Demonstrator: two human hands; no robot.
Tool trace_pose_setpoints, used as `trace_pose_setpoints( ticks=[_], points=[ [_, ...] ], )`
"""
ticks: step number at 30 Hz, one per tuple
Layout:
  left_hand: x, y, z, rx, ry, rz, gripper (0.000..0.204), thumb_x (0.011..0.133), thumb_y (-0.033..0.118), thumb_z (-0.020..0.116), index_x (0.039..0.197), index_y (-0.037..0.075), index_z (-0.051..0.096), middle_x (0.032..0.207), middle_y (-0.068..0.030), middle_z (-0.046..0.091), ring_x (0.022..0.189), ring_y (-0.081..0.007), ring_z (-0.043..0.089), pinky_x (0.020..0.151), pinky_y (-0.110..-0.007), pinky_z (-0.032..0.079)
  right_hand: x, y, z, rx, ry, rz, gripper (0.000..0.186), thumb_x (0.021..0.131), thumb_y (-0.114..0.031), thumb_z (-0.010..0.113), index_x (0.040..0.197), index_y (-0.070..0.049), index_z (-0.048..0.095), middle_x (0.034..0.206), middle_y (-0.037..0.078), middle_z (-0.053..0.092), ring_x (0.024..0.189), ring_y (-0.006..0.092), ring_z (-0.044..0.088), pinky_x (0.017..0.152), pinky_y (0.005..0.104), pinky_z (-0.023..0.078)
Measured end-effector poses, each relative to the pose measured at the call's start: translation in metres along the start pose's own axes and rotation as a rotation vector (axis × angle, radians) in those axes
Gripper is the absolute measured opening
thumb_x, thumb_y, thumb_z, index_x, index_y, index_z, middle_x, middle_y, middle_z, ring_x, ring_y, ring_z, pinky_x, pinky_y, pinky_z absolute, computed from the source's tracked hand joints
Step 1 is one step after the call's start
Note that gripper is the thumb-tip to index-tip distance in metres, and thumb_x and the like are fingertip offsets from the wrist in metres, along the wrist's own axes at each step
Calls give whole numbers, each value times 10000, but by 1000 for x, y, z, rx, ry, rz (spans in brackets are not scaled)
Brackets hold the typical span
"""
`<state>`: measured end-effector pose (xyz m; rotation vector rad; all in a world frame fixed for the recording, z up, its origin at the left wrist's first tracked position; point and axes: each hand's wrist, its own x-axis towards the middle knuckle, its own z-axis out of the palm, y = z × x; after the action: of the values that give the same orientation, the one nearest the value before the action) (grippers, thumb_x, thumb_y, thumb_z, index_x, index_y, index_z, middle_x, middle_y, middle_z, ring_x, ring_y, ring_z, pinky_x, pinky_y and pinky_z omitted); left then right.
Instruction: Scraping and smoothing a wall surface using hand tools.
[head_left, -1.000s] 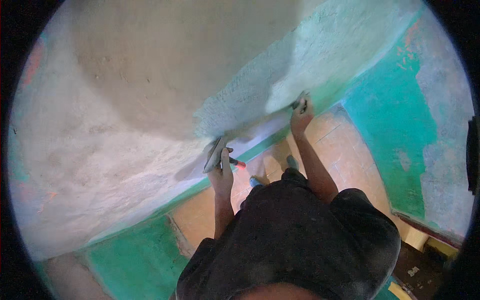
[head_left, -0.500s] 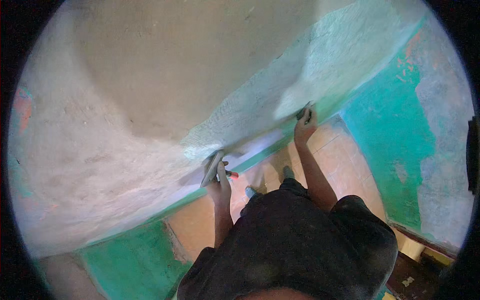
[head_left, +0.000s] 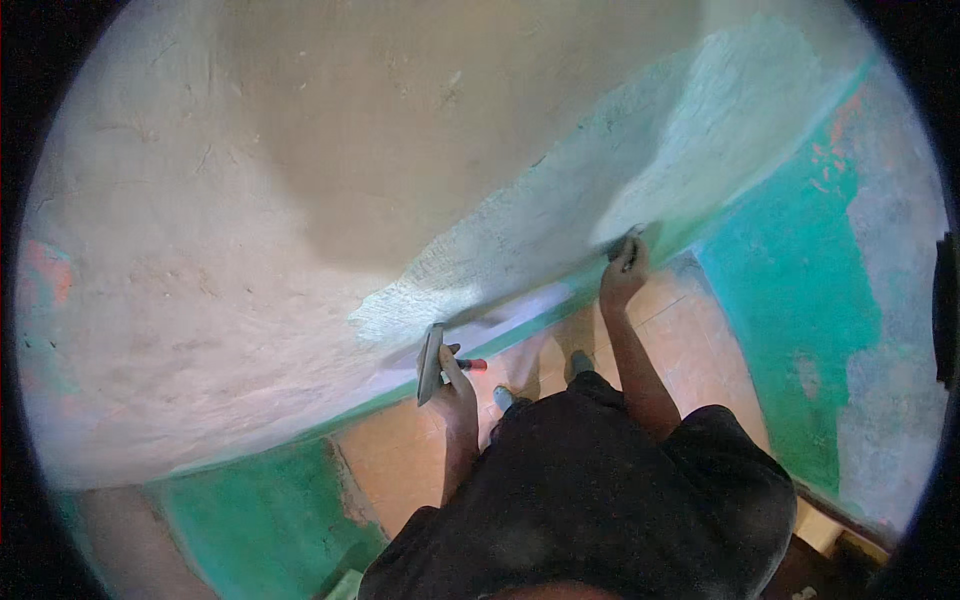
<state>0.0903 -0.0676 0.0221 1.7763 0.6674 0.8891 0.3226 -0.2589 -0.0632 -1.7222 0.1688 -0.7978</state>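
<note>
Left hand (head_left: 456,392) grips a grey trowel (head_left: 430,367) near the wall (head_left: 330,180), right hand (head_left: 625,283) a dark tool (head_left: 627,249) farther right — a tilted trowel edge could gouge the pale patch (head_left: 560,210).

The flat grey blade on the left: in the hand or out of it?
In it: the left hand grips the flat grey blade, fingers against its right side.

Grey flat tool (head_left: 430,365), tilted, red-ended handle (head_left: 474,366), small dark tool (head_left: 618,249) at pale wall (head_left: 330,210)
</note>
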Motion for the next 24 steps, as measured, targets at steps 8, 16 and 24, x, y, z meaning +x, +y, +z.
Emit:
trace_pose_setpoints(
  ticks=[8,16,24],
  points=[
    [-8,-11,13,56,79,94,256,996,88,495,1182,-83,530,1023,-176,619,850,-231,658,680,-330,568,-42,-21,-8,51,-236,12,152,960,-45,512,1019,61,604,931,199,648,829,313,634,720,399,508],
    [-6,16,19,86,104,54,298,1018,161,473,1166,-81,563,997,-168,665,897,-222,643,812,-345,512,-46,39,-7,-185,-216,-60,141,933,-50,528,994,42,616,884,180,618,802,353,616,713,422,499],
    [-2,-10,8,100,111,125,186,957,76,557,1045,-72,629,893,-168,689,762,-218,677,690,-334,543,-22,16,5,-184,10,-220,189,971,-72,505,1063,62,600,905,188,620,789,331,606,701,410,479]
  ],
)
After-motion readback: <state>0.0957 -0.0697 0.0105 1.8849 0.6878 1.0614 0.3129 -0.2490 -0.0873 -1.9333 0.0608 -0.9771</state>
